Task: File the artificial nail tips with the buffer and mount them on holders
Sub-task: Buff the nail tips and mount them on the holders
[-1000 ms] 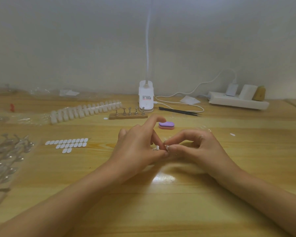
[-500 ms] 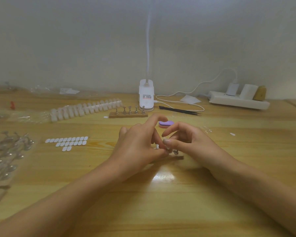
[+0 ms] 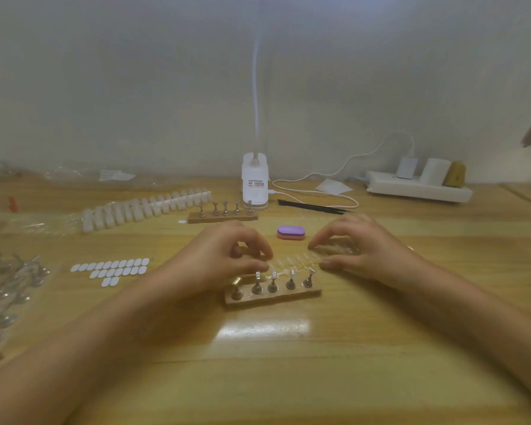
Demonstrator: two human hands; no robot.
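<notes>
Nail tips (image 3: 292,261) (clear, joined in one strip) stretched between both hands above a wooden table (image 3: 288,378). Left hand (image 3: 224,259): fingers curled, thumb and fingertips pinching the strip's left end. Right hand (image 3: 362,250): fingers arched, thumb and forefinger pinching the right end. Holding both ends likely keeps the flexible strip level, so that single tips can be lined up or broken off.

Well beyond the left hand, out to its left, lies a long strip of white tips (image 3: 144,210), probably stock set aside. Just on the near side of both hands stands a wooden holder stand (image 3: 273,295) with five metal holders, placed close so a tip travels little from strip to mount. Small pale pieces seem to cap some holder heads, but they are too small to identify.

A second holder stand (image 3: 223,215) sits beyond the left hand. Left of that hand is a sheet of small white adhesive tabs (image 3: 111,269), presumably for fixing tips to holders. Beyond the gap between the hands lies the buffer (image 3: 291,233), purple over pink and untouched, within reach of either hand — filing appears not to be the step in hand.
</notes>
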